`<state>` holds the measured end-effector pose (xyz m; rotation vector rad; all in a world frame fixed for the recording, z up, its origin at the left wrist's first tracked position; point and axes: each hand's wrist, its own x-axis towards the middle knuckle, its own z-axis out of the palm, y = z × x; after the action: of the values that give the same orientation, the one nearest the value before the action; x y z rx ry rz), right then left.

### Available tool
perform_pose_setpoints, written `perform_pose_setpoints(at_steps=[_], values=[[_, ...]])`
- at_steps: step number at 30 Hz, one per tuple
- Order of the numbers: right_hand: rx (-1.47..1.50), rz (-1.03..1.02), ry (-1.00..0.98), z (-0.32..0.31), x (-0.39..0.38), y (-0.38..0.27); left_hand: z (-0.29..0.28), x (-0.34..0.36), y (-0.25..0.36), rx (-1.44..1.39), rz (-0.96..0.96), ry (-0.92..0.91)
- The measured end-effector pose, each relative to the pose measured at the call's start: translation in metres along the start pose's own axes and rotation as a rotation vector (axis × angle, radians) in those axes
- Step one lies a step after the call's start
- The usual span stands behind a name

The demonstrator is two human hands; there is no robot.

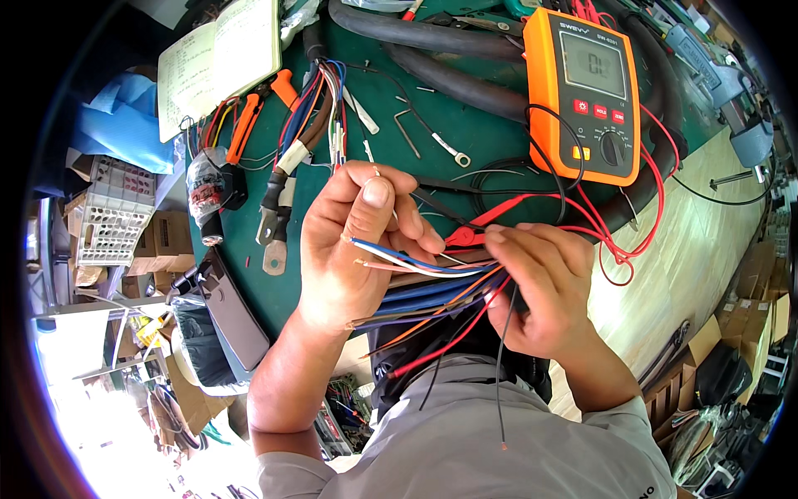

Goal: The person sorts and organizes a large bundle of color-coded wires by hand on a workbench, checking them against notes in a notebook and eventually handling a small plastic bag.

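My left hand (353, 237) is closed, thumb pressed to the index finger on a thin wire (371, 155) whose light-coloured end pokes up past the fingertips. My right hand (540, 283) wraps round a bundle of wires (440, 297) in blue, brown, orange, red and black. Several stripped copper ends in this bundle point toward my left hand, and a few hang down over my lap. A red alligator clip (465, 237) lies beside my right fingertips, its jaws partly hidden by my left fingers. The red lead from it runs to the orange multimeter (582, 100).
Thick black cables (457, 83) cross the green table (399, 125). At left are a cable end with metal lugs (287, 166), orange-handled cutters (246, 129), an open notebook (224, 58) and a dark phone-like slab (233, 308). A ring terminal (461, 159) and a hex key (407, 133) lie beyond my hands.
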<state>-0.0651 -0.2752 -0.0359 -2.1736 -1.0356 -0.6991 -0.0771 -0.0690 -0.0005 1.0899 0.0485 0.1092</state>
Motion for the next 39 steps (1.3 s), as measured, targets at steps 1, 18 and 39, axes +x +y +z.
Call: perform_pose_setpoints(at_steps=[1, 18, 39], values=[[0.03, -0.022, -0.035, -0.001, 0.004, 0.0, 0.0, 0.0, 0.0, -0.013, 0.001, -0.001], [0.151, 0.027, -0.083, -0.001, 0.014, -0.002, -0.004, 0.0, 0.002, -0.023, 0.003, -0.012], [0.163, 0.242, 0.185, 0.027, 0.004, -0.004, -0.011, -0.001, 0.005, 0.119, 0.027, -0.073]])
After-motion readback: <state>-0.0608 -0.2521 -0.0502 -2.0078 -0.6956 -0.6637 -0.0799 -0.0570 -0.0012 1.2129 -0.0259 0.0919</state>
